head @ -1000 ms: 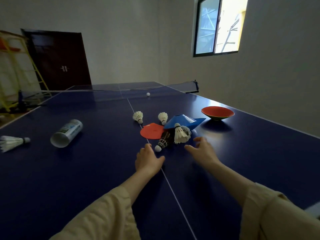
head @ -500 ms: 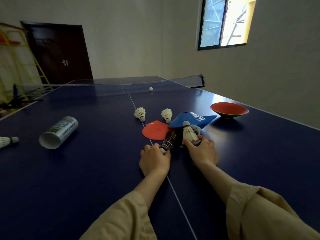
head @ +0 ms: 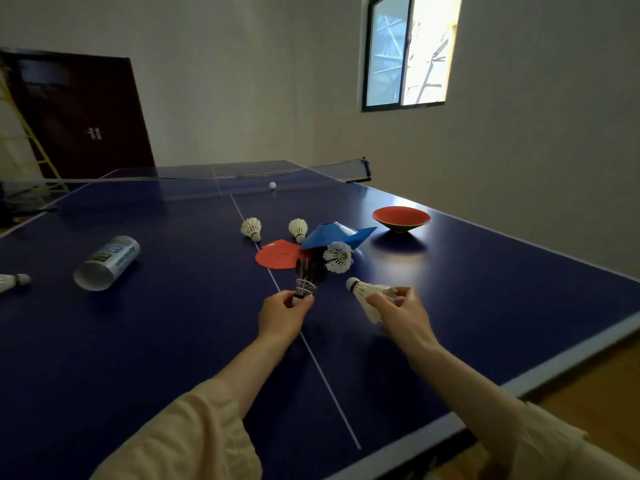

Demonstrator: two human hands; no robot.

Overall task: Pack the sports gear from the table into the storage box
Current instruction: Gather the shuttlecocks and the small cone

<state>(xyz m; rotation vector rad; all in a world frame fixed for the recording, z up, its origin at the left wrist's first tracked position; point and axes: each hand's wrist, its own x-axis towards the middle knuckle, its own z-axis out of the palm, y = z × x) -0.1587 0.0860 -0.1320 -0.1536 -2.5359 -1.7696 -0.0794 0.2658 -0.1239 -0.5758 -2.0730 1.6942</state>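
Two shuttlecocks are held, one per hand.
The dark-feathered shuttlecock [head: 306,277] is pinched by its cork in the left hand [head: 282,315], feathers pointing away; the white feathered shuttlecock [head: 369,294] is clamped at the skirt by the right hand [head: 403,315], cork pointing left.

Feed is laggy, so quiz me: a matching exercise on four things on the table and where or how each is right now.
Things:
1. dark shuttlecock
2. white shuttlecock
3. tube
4. red bowl

States:
A. lying on its side, far left
B. pinched by the cork in the left hand
C. upright near the right edge
D. held in the right hand

Pairs: 1-B, 2-D, 3-A, 4-C
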